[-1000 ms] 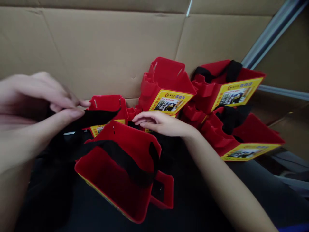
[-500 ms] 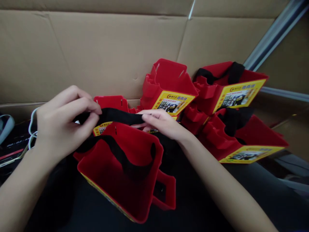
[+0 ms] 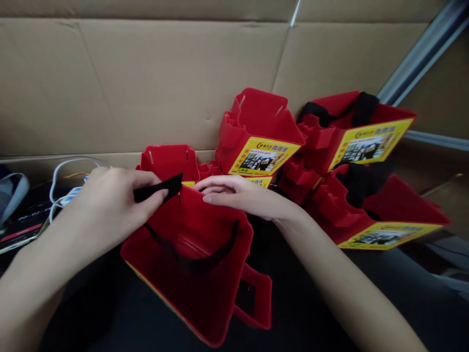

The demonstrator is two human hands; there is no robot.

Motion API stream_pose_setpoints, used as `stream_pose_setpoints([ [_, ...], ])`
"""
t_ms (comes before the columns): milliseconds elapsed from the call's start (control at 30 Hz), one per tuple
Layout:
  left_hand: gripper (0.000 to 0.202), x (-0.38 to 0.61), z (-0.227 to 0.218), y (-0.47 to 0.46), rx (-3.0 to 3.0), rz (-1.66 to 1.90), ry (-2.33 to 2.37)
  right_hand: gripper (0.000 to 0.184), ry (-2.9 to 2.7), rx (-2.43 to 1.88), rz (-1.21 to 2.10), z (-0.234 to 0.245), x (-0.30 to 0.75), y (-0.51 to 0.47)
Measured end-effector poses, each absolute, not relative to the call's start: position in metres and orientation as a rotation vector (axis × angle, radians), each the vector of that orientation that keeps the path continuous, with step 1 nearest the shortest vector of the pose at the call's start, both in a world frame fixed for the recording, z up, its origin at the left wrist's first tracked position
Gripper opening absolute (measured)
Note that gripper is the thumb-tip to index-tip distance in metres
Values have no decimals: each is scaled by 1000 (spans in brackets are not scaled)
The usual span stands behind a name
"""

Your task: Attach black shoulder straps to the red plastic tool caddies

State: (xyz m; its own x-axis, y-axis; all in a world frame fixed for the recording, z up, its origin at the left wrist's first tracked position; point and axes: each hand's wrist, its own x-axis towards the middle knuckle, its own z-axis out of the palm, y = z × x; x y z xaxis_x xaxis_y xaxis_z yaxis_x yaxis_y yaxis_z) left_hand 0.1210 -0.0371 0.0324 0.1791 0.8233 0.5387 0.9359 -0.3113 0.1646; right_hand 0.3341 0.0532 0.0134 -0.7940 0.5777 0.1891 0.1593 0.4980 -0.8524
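A red plastic box [image 3: 205, 288] with a side handle rests on my lap, its mouth facing me. A black strap [image 3: 190, 264] hangs in a loop inside it. My left hand [image 3: 110, 208] pinches the strap's free end [image 3: 161, 188] at the box's far left rim, next to a small slot. My right hand [image 3: 242, 195] rests on the far rim, fingers stretched out and pointing left toward the strap end; it holds nothing that I can see.
Several more red boxes with yellow labels [image 3: 260, 132] [image 3: 359, 129] [image 3: 377, 210] [image 3: 170, 161] lie against a cardboard wall [image 3: 146, 83], two with black straps. White cables [image 3: 64, 181] and dark items lie at the left. A metal rail [image 3: 417, 54] runs at upper right.
The strap end was stretched between both hands half a second ago. Now the right hand has let go, and the left hand has brought the end down to the box's far rim.
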Motion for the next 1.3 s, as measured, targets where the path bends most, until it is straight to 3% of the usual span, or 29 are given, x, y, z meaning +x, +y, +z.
stream_pose_setpoints([
  [233, 25, 112, 24, -21, -2276, -415, -1856, 33, -2313, -813, 1157, 14, 332, 38],
  [467, 25, 113, 18, -20, -2481, -517, -1775, 30, -2305, -926, 1222, 20, 330, 26],
  [700, 25, 110, 18, -19, -2595, -555, -1748, 34, -2131, -879, 1545, 10, 325, 39],
  [1167, 23, 121, 18, -12, -2389, -485, -1922, 32, -2181, -792, 1453, -2, 320, 51],
  [1300, 25, 133, 14, -12, -2327, -480, -1913, 20, -2075, -681, 1462, -18, 312, 58],
])
